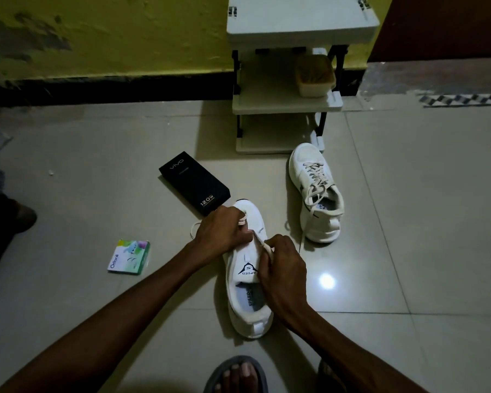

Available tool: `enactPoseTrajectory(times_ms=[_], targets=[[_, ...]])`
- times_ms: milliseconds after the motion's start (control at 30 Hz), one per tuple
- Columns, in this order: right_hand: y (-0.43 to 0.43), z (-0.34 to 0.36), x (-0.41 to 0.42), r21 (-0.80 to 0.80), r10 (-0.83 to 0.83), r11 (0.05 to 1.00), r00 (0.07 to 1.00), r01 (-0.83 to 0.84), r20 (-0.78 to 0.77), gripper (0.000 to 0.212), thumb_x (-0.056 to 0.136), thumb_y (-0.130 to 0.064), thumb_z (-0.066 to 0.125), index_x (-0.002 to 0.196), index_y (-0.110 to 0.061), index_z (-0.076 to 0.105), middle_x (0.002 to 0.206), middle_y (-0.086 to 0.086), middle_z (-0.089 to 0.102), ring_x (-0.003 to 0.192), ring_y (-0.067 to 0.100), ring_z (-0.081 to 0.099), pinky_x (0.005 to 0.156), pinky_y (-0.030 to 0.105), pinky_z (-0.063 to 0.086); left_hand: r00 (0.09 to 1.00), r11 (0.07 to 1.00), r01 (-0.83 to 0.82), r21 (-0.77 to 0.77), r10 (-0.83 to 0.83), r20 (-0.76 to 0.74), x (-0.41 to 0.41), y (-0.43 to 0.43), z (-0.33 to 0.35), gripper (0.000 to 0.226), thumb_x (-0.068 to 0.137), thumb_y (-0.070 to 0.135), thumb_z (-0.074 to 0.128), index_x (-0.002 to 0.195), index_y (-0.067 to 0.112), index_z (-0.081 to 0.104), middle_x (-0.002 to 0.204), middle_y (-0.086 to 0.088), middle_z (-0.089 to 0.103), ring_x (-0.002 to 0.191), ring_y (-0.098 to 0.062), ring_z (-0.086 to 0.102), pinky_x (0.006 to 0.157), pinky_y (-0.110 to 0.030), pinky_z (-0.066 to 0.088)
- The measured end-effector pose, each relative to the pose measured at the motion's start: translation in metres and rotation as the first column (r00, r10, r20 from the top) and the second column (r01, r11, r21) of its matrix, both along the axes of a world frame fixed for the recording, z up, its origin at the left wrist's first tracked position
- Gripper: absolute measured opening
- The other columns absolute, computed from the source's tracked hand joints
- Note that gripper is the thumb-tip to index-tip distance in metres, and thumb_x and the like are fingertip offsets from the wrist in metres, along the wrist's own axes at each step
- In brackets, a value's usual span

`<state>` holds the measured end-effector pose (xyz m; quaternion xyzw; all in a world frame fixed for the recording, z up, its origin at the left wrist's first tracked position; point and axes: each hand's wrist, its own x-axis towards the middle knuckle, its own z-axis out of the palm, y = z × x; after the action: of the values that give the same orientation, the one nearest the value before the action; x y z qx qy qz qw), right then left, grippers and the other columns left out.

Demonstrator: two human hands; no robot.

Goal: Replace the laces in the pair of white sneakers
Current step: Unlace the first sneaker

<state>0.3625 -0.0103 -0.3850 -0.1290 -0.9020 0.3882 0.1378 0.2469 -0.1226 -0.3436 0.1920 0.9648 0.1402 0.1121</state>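
A: What do we see, largest first?

B: We look down on a grey tiled floor (97, 154). At its far edge, against the wall, stands a white shelf rack (301, 21) with a lidded tub (315, 76) on its middle shelf.

A: And the shoes?

B: The near sneaker (247, 316) stands upright in the middle of the floor. Its toe points away from us and its heel toward our sandalled foot (238, 373) at the near edge. The far sneaker (309, 165) sits further off to the right, toe just beside the rack's base, with beige laces (315, 177) threaded and trailing loose.

A: What lies around them?

B: A black box (193, 182) lies just beside the near sneaker's toe, on its left. A small pastel packet (128, 257) lies well apart, toward the floor's left edge.

A: And our hands?

B: Both are on the near sneaker. Our left hand (221, 231) covers the toe end, fingers curled together round a loop of the white lace (268, 248). Our right hand (284, 268) is at the right side of the tongue — thumb and fingertips pinching another stretch of that lace.
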Motion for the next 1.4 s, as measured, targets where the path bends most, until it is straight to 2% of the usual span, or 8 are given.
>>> enactPoseTrajectory(times_ms=[200,433,567,667,900,1133,1233,1400], targets=[[-0.003,-0.001,0.003,-0.055,-0.026,0.998,1.0,0.027,0.015,0.008,0.093,-0.023,0.049,0.088,-0.02,0.044,0.078,-0.009,0.047,0.066,-0.001,0.044,0.059,0.011,0.033,0.994,0.983,-0.01,-0.181,0.031,0.109,0.003,0.015,0.005,0.026,0.084,0.034,0.062,0.081,0.014,0.046,0.104,-0.012,0.063,0.097,-0.031,0.06,0.07,-0.03,0.037],[0.001,0.001,0.0,-0.001,0.022,1.0,0.987,-0.022,0.159,0.008,0.091,-0.019,0.048,0.088,-0.023,0.041,0.082,-0.005,0.05,0.072,0.013,0.05,0.065,0.038,0.049,0.806,0.771,-0.418,0.48,0.07,0.588,-0.03,0.003,0.051,0.02,0.099,0.018,0.049,0.08,0.011,0.05,0.066,-0.006,0.051,0.049,-0.008,0.044,0.048,-0.022,0.033],[-0.002,0.01,0.001,0.045,0.098,0.993,0.975,-0.11,0.201,0.011,0.09,-0.025,0.051,0.096,-0.02,0.044,0.093,-0.001,0.053,0.08,0.017,0.052,0.072,0.039,0.05,0.97,0.999,-0.041,0.035,0.031,0.243,-0.038,-0.001,0.046,0.027,0.099,0.031,0.047,0.113,0.008,0.047,0.119,-0.02,0.053,0.106,-0.033,0.056,0.079,-0.035,0.04],[-0.003,0.014,0.0,0.064,0.093,0.992,0.968,-0.11,0.234,0.019,0.09,-0.027,0.052,0.106,-0.018,0.046,0.101,0.001,0.055,0.089,0.019,0.055,0.076,0.039,0.051,0.91,0.843,0.297,-0.449,-0.108,0.4,-0.017,0.006,0.043,0.059,0.099,0.051,0.04,0.139,0.007,0.04,0.138,-0.018,0.048,0.123,-0.033,0.05,0.09,-0.036,0.041],[-0.002,0.016,-0.006,0.148,0.096,0.977,0.939,-0.152,0.331,0.034,0.093,-0.027,0.054,0.123,-0.014,0.046,0.116,0.005,0.056,0.098,0.021,0.056,0.08,0.031,0.048,0.885,0.996,0.09,-0.016,-0.073,0.46,-0.034,0.011,0.043,0.041,0.1,0.035,0.049,0.064,0.019,0.061,0.067,-0.001,0.058,0.061,-0.013,0.052,0.057,-0.023,0.039],[-0.005,0.016,-0.013,0.229,0.137,0.945,0.915,-0.236,0.379,0.035,0.086,-0.025,0.062,0.117,-0.014,0.048,0.113,0.006,0.059,0.095,0.023,0.059,0.077,0.034,0.051,0.856,0.983,-0.033,0.183,-0.067,0.513,-0.034,-0.006,0.03,0.044,0.099,0.029,0.053,0.057,0.022,0.063,0.092,-0.019,0.068,0.086,-0.02,0.061,0.081,-0.028,0.044],[-0.004,0.019,-0.015,0.232,0.174,0.93,0.896,-0.286,0.408,0.038,0.083,-0.027,0.066,0.114,-0.014,0.048,0.114,0.006,0.058,0.096,0.026,0.059,0.076,0.035,0.05,0.772,0.787,-0.344,0.512,-0.073,0.631,-0.03,0.002,0.059,0.042,0.1,0.016,0.049,0.058,0.015,0.059,0.092,-0.003,0.068,0.091,-0.012,0.057,0.065,-0.018,0.042],[-0.008,0.025,-0.019,0.289,0.211,0.881,0.857,-0.375,0.47,0.057,0.074,-0.037,0.078,0.116,-0.015,0.046,0.116,0.004,0.054,0.099,0.027,0.058,0.069,0.031,0.04,0.715,-0.116,-0.638,0.761,-0.456,0.53,-0.044,0.012,0.164,0.028,0.102,0.021,0.042,0.079,0.014,0.055,0.077,0.001,0.067,0.07,-0.01,0.064,0.082,-0.031,0.049]])
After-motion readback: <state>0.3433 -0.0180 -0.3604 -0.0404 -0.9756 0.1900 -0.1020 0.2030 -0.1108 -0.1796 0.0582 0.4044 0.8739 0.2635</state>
